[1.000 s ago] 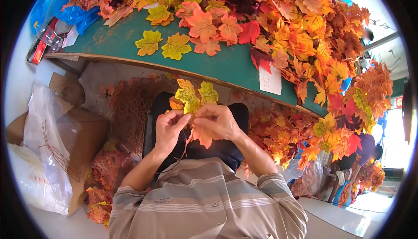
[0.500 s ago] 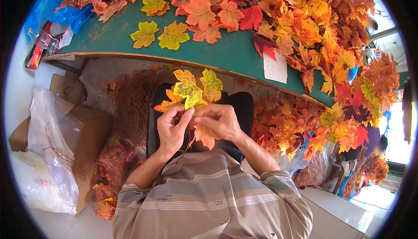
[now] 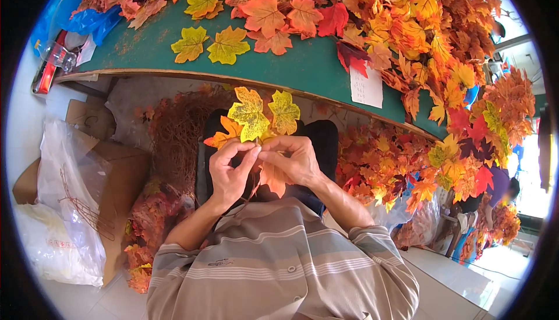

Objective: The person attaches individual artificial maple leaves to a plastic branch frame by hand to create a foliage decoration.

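Over my lap, my left hand [image 3: 229, 168] and my right hand [image 3: 296, 160] meet, thumbs and fingertips pinched together at the base of some artificial maple leaves. Two yellow-green speckled leaves [image 3: 249, 114] stand up above the fingers. An orange leaf [image 3: 225, 133] pokes out at the left, and a peach leaf [image 3: 273, 179] hangs below my right hand. A thin brown stem [image 3: 254, 187] trails down from between the hands toward my shirt. The exact point where the fingertips join the stems is partly hidden.
Ahead is a green table [image 3: 140, 46] with two loose yellow-green leaves [image 3: 228, 45], a paper slip [image 3: 366, 87] and heaped orange and red leaves [image 3: 407, 5]. Brown stems [image 3: 180, 133] lie beneath it. Plastic bags [image 3: 58, 232] and a cardboard box [image 3: 125, 186] stand left; more leaves [image 3: 372, 163] hang right.
My fingertips have drawn closer together at the leaf bases, and the right hand has shifted slightly left and up. The view has moved a little; the leaves stay held.
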Tool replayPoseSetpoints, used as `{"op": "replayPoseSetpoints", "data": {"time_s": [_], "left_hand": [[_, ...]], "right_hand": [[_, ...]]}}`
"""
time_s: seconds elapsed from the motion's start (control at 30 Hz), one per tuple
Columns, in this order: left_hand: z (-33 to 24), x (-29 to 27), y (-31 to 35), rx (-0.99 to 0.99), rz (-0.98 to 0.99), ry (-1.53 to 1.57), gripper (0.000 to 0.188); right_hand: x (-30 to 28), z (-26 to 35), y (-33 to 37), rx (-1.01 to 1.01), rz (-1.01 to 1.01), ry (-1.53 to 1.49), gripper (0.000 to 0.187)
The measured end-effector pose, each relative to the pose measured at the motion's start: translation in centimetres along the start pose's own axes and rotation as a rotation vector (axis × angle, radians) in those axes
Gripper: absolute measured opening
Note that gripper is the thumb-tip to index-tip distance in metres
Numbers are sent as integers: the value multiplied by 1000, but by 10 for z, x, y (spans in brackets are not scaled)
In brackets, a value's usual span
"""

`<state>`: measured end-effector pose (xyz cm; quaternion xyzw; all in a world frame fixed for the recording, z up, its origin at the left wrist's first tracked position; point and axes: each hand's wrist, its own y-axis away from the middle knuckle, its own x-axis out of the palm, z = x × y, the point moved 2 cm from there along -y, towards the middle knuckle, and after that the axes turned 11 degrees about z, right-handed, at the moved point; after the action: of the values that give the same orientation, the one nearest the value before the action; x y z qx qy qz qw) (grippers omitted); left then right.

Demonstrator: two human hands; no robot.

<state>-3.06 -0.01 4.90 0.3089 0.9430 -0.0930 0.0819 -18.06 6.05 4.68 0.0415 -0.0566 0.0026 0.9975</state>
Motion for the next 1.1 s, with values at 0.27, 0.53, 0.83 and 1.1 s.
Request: {"op": "replayPoseSetpoints", "data": {"time_s": [0.27,0.53,0.83,1.1], "left_hand": [[24,6,9,-342,257,740,32],[33,14,27,-624,378,1083,27],[28,0,14,-552,445,1055,25],[50,2,7,-661,377,1088,15]], "right_hand": [[-19,-10,-11,45,29,-91,7],[-39,-34,-18,43,-5,-539,9],[-47,-44,-18,32,26,-646,10],[-48,-37,-18,158,41,-80,15]]}}
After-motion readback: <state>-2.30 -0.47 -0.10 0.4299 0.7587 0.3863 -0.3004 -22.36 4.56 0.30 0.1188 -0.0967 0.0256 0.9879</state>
